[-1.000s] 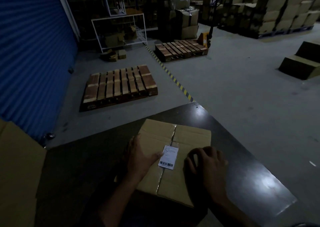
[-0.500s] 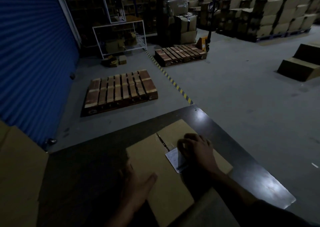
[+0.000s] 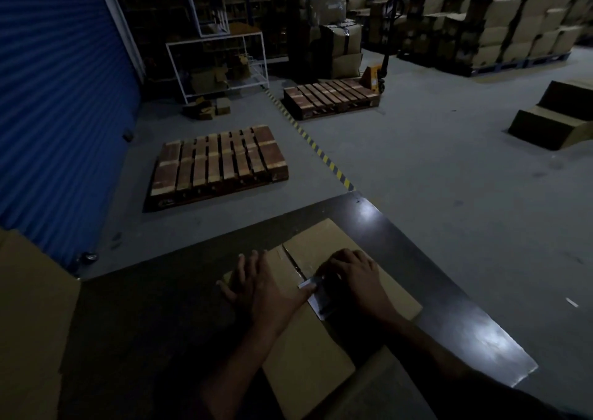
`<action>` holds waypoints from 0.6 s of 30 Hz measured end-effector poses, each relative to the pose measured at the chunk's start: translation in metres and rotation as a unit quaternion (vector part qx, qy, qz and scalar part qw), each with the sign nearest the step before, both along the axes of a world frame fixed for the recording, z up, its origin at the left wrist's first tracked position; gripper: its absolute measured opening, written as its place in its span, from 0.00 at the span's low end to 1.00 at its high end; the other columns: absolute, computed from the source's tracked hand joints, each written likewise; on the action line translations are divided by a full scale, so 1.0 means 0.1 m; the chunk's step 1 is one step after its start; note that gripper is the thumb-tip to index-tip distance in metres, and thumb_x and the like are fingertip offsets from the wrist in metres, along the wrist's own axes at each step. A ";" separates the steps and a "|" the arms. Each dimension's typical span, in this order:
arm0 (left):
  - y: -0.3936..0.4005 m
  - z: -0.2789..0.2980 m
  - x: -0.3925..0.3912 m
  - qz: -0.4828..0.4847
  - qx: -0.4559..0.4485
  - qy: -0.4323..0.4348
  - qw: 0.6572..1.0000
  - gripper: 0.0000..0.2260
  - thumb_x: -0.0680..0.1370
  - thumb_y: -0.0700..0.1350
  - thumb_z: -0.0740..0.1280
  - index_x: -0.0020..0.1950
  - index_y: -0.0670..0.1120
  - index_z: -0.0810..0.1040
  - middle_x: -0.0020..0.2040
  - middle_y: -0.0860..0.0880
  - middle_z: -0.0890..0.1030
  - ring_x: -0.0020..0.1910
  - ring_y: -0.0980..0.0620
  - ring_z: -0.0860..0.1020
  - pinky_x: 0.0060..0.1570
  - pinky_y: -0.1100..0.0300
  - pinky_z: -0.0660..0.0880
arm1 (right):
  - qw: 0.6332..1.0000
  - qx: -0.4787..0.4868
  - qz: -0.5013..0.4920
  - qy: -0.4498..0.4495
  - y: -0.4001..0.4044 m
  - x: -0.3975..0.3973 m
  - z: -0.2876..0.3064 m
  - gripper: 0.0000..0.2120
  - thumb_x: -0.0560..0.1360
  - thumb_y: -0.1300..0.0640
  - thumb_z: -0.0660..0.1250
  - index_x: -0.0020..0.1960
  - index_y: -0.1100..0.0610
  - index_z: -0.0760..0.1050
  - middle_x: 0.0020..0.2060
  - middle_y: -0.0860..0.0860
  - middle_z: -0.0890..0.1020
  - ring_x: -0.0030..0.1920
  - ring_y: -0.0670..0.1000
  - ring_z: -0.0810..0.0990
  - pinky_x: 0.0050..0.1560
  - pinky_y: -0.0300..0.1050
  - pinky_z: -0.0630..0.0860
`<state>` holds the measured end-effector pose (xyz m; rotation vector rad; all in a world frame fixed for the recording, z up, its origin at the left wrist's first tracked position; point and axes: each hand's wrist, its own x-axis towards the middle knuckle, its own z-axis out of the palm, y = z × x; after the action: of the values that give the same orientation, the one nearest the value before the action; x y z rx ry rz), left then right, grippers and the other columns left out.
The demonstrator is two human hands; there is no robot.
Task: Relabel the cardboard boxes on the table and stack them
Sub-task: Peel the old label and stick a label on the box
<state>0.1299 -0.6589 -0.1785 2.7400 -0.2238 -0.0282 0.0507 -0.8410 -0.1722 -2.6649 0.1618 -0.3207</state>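
A flat cardboard box (image 3: 321, 243) lies on the dark table (image 3: 455, 294), turned at an angle with its taped seam running away from me. A white barcode label (image 3: 322, 305) sits on its top, near the seam. My left hand (image 3: 263, 288) lies flat on the box's left half with fingers spread, and its thumb touches the label's near edge. My right hand (image 3: 356, 278) rests on the right half with curled fingertips that pinch the label's far edge, which looks slightly lifted.
A large cardboard box (image 3: 32, 323) stands at the table's left end. On the floor beyond are two wooden pallets (image 3: 218, 162) (image 3: 330, 97), a yellow pallet jack (image 3: 373, 77) and stacked cartons (image 3: 500, 24). A blue shutter (image 3: 57, 98) is on the left.
The box has turned clockwise on the table. My right hand moved from the box's near right onto the label, and my left hand moved up flat beside it.
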 end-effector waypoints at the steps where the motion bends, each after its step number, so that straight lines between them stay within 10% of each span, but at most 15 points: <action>1: 0.02 0.00 0.00 -0.003 -0.002 0.003 1.000 0.63 0.57 0.88 0.53 0.85 0.54 0.52 0.86 0.54 0.51 0.84 0.51 0.42 0.77 0.29 0.40 | 1.000 0.005 0.001 -0.003 -0.02 0.01 0.00 0.27 0.70 0.34 0.51 0.56 0.43 0.80 0.60 0.45 0.77 0.61 0.50 0.71 0.58 0.47 0.63; 18: 0.11 0.01 -0.02 -0.029 -0.021 0.018 0.999 0.64 0.53 0.86 0.52 0.84 0.55 0.53 0.86 0.55 0.49 0.84 0.53 0.42 0.78 0.33 0.39 | 0.997 -0.001 0.057 -0.059 -0.21 0.04 -0.21 0.14 0.76 0.38 0.61 0.54 0.41 0.81 0.57 0.43 0.79 0.57 0.48 0.74 0.59 0.53 0.73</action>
<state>0.1282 -0.6478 -0.1771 2.6881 -0.2901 -0.0874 0.0548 -0.8623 -0.1930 -2.6351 -0.0285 -0.4404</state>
